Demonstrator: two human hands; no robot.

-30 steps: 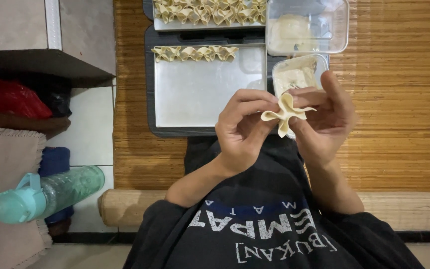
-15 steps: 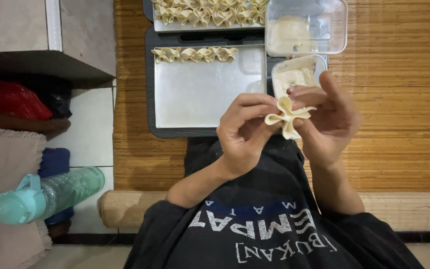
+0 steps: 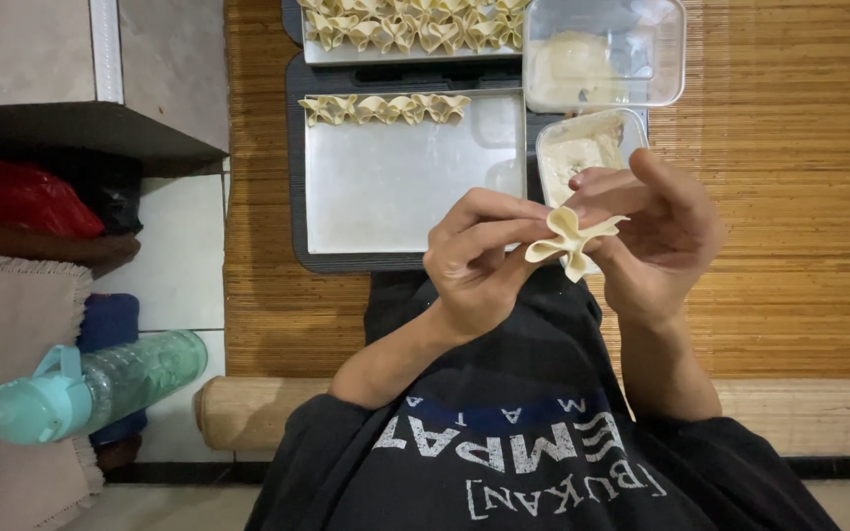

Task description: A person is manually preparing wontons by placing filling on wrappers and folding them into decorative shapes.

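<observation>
Both hands up over the lap, pinching one folded dumpling between them. Left hand closed narrow on the dumpling's left side, thumb and pointer finger squeezing the dough. Right hand holding the right side w/ fingertips, other fingers spread a bit. Dumpling pale yellow, w/ wavy flaps sticking out, bottom tip pointing down. Held in the air, not touching any tray.

Behind the hands, a flat metal tray on a dark tray. Mostly bare, w/ one short row of folded dumplings along its far edge. Farther back, a second tray packed w/ more of the same, only partly in view at the top.

Right of the trays, two clear plastic tubs. Near tub just behind the right hand, w/ pale mushy filling inside, maybe meat paste, hard to tell from here. Far tub bigger, w/ a pale stack inside, prob. wrappers, blurry through the plastic.

All of it on a brown woven mat, rolled up at the near edge. Dark shirt w/ white letters at the bottom.

Off to the left, on the tile floor: a teal water bottle lying on its side, next to a blue thing and a light rug. Above that, a dark shelf w/ something red under it.
</observation>
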